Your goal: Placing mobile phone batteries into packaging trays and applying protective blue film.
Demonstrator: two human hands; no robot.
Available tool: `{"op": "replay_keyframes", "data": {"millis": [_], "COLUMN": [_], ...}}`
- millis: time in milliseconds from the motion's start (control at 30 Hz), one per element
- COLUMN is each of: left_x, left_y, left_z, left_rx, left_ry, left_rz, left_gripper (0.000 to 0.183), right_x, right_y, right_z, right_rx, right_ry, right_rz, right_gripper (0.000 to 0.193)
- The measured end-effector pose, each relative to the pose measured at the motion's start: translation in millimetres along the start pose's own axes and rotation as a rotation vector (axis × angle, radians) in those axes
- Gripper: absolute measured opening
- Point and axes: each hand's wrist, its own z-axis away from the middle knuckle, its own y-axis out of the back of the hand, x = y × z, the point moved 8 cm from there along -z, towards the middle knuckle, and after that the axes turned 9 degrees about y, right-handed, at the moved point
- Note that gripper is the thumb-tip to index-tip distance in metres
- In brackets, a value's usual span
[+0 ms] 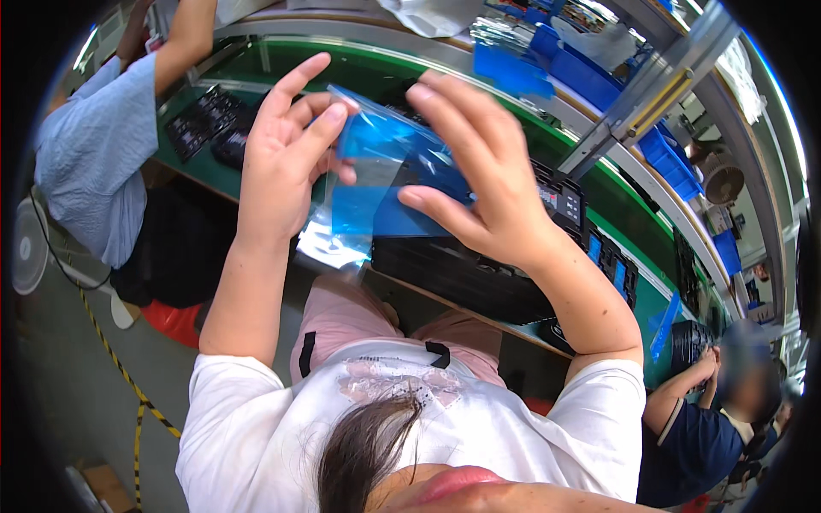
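In front of me hangs a thin see-through film (352, 210) with blue parts and a shiny, crinkled lower end. My left hand (286, 158) pinches its upper edge between thumb and bent fingers, the index finger stretched upward. On the film's right side, my right hand (496, 171) has its fingers spread and slightly smeared by motion. Its thumb overlaps the blue part; whether it touches is unclear. Beneath lies a large black case (462, 269) at the bench's near edge, partly hidden by the film and right hand.
A green bench (256, 60) runs across, carrying black parts (205, 120) at left and a black device (560, 203) at right. Blue bins (588, 75) stand behind a metal post (641, 103). Co-workers sit at left (94, 162) and right (705, 445).
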Motion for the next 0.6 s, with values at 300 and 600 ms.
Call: {"op": "replay_keyframes", "data": {"millis": [300, 600], "left_x": [-14, -10], "left_y": [-29, -12], "left_z": [22, 23], "left_rx": [-0.275, -0.165], "left_ry": [-0.008, -0.185], "left_rz": [-0.214, -0.597], "left_gripper": [0.107, 0.025], "right_x": [4, 5], "right_y": [-9, -8], "right_z": [31, 34], "right_rx": [0.067, 0.079], "right_ry": [0.016, -0.023], "right_rz": [-0.212, -0.321], "right_gripper": [0.026, 0.025]}}
